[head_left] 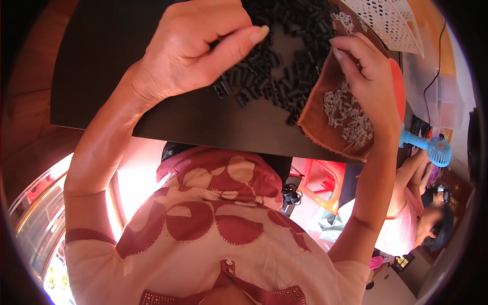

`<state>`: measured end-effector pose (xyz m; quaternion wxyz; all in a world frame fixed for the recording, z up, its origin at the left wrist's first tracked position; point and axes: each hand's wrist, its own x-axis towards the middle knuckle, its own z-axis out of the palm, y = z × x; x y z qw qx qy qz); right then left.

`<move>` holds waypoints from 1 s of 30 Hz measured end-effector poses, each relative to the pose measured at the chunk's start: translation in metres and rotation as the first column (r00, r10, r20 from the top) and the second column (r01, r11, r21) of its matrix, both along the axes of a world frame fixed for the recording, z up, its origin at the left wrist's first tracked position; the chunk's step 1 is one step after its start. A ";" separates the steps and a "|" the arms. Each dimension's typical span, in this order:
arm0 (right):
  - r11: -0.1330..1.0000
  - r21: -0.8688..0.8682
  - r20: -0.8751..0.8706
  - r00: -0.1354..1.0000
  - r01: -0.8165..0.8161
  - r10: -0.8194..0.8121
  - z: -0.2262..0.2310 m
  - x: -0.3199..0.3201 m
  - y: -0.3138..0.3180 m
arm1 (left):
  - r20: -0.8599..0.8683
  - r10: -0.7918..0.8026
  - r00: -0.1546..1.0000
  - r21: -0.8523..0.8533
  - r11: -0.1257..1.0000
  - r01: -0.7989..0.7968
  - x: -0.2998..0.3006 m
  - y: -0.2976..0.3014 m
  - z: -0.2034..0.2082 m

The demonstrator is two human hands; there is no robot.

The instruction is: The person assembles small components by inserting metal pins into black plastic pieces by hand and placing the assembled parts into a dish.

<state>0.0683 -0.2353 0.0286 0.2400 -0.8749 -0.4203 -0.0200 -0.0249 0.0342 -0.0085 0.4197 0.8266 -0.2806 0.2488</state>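
Observation:
Over the dark table (96, 86), my left hand (195, 53) is closed, its fingers curled under and its thumb stretched along them. Whatever it holds, if anything, is hidden. Many small black plastic pieces (254, 76), tube-like with round ends, lie piled just beyond and beside it. My right hand (370, 71) pinches thumb and forefinger together above a brown cloth (317, 114); anything between the fingertips is too small to make out. Small silvery metal springs (351, 119) lie heaped on that cloth below the hand, with another small heap (344, 21) beyond it.
A white perforated basket (386, 20) stands at the far right. Beside my right wrist is a red rounded object (397, 86). A small blue fan (438, 151) is past the table's right edge. Another person (406, 223) sits at the right, near a red plastic stool (323, 183).

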 end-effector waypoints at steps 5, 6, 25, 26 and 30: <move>0.996 -0.010 -0.022 0.996 0.085 -0.085 0.009 -0.006 -0.023 | 0.053 -0.058 0.997 -0.052 0.997 0.061 0.005 -0.001 -0.007; 0.996 -0.001 0.001 0.996 0.092 -0.092 0.010 -0.007 -0.034 | -0.065 -0.001 0.998 -0.075 0.997 -0.004 0.000 -0.007 0.006; 0.997 0.081 -0.066 0.998 0.014 -0.008 -0.002 -0.021 0.007 | -0.478 -0.176 0.861 -0.371 0.928 -0.016 0.028 -0.033 0.022; 0.999 0.049 -0.048 0.999 -0.020 0.022 0.000 -0.020 0.018 | -0.503 -0.164 0.848 -0.393 0.918 -0.056 0.026 -0.032 0.025; 0.985 -0.103 0.028 0.990 -0.138 0.141 0.008 -0.014 0.034 | -0.469 -0.134 0.873 -0.440 0.892 -0.100 0.025 -0.027 0.007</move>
